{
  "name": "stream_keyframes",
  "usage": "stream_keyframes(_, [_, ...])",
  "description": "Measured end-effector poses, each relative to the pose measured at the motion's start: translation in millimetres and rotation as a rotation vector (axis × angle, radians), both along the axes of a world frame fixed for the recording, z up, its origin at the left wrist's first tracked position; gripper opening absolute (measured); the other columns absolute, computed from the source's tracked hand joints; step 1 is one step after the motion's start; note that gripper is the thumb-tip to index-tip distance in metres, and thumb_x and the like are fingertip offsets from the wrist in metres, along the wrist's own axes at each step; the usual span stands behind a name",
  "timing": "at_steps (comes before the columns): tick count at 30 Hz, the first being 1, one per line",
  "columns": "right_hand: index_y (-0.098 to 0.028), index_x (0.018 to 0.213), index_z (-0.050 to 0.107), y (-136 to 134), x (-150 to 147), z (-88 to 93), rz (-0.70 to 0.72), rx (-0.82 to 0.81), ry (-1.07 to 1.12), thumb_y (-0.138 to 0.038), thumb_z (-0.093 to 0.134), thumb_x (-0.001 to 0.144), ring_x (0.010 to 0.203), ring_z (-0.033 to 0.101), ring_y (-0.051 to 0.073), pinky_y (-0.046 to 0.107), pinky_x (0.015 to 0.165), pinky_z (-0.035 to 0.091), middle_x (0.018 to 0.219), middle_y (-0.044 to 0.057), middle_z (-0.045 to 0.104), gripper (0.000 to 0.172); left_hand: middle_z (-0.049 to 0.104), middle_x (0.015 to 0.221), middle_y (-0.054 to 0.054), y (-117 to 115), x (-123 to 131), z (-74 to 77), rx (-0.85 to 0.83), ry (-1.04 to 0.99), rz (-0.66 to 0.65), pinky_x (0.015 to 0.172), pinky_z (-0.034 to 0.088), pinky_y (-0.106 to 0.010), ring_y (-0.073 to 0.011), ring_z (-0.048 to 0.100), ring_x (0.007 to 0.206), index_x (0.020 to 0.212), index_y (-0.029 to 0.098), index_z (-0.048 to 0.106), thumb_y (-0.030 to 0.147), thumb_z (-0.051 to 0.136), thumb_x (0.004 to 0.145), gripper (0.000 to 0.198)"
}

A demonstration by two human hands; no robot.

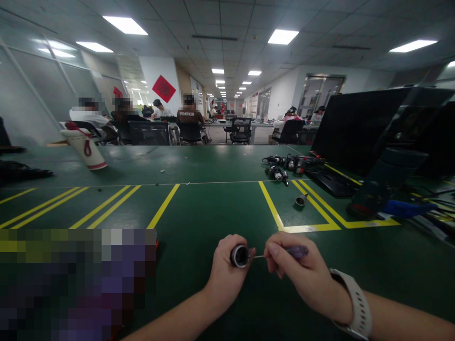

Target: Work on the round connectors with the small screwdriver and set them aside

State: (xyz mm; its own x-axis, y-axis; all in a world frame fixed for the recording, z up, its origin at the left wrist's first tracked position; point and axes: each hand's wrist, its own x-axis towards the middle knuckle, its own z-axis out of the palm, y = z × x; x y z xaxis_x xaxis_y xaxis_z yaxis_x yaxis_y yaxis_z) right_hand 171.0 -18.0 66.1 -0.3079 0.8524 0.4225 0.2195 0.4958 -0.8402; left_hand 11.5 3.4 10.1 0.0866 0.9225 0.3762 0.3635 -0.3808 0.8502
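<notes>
Here, the left hand (226, 270) grips a hollow cylinder (240, 256), contents unclear, the right hand (302, 272) a screwdriver (297, 251)

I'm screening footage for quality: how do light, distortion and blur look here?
Head view: ceiling lights burn white above a dim table; head view: the cup and bottle lean outward, likely wide-angle stretch; head view: the inside of the tube is dark; head view: mosaic blocks cover the lower left, and distant people look soft.
</notes>
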Motion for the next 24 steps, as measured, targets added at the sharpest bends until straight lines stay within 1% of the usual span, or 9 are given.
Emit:
stream_keyframes(3, [-0.017,0.066,0.058,2,1,-4.8,-0.002,-0.047,0.056,-0.028,0.046,0.089,0.046,0.048,0.011,0.022,0.043,0.038,0.055,-0.001,0.054,0.027,0.048,0.060,0.003,0,0,2.2,-0.040,-0.078,-0.031,0.052,0.037,-0.024,-0.0135,0.046,0.057,0.059,0.020,0.048,0.018,0.063,0.069,0.018])
stream_keyframes(9, [-0.017,0.066,0.056,1,2,-6.0,0.009,-0.036,0.069,-0.029,0.045,0.090,0.045,0.047,0.010,0.023,0.043,0.039,0.055,-0.001,0.053,0.029,0.044,0.058,0.006,-1,2,3.3,-0.064,-0.195,-0.095,0.049,0.036,-0.021,-0.0109,0.041,0.053,0.059,0.019,0.048,0.015,0.064,0.067,0.018])
stream_keyframes(11, [-0.017,0.065,0.056,1,2,-3.3,-0.005,-0.008,0.056,-0.028,0.045,0.089,0.045,0.048,0.011,0.023,0.043,0.039,0.055,0.000,0.053,0.029,0.044,0.058,0.006,0,2,1.8,-0.056,-0.181,-0.081,0.049,0.036,-0.022,-0.0110,0.041,0.053,0.059,0.020,0.047,0.016,0.064,0.067,0.019])
stream_keyframes(15, [-0.017,0.063,0.056,-1,2,3.7,-0.045,0.114,-0.005,-0.021,0.044,0.087,0.048,0.048,0.011,0.023,0.045,0.039,0.054,-0.001,0.053,0.027,0.047,0.059,0.004,1,1,-1.4,-0.023,-0.056,-0.009,0.051,0.036,-0.023,-0.0132,0.045,0.056,0.059,0.020,0.048,0.018,0.063,0.070,0.019])
stream_keyframes(18, [-0.017,0.061,0.056,-3,1,5.8,-0.034,0.153,-0.046,-0.018,0.043,0.087,0.048,0.048,0.010,0.023,0.047,0.038,0.052,-0.002,0.051,0.028,0.051,0.059,0.003,0,0,-2.1,0.017,0.013,0.024,0.053,0.037,-0.024,-0.0149,0.047,0.059,0.059,0.020,0.049,0.020,0.064,0.070,0.018])
stream_keyframes(21, [-0.017,0.062,0.056,-2,0,3.3,-0.019,0.126,-0.024,-0.019,0.044,0.087,0.047,0.048,0.010,0.023,0.045,0.038,0.053,-0.002,0.053,0.028,0.050,0.059,0.003,0,0,-1.0,0.014,-0.003,0.018,0.054,0.037,-0.025,-0.0150,0.047,0.059,0.058,0.020,0.048,0.020,0.064,0.069,0.019])
stream_keyframes(24, [-0.017,0.064,0.057,-1,0,-1.4,-0.020,0.032,0.042,-0.024,0.046,0.088,0.045,0.047,0.010,0.022,0.042,0.037,0.054,-0.001,0.054,0.027,0.046,0.059,0.004,-1,0,1.3,-0.029,-0.096,-0.021,0.053,0.037,-0.024,-0.0134,0.045,0.057,0.058,0.020,0.047,0.019,0.064,0.069,0.020])
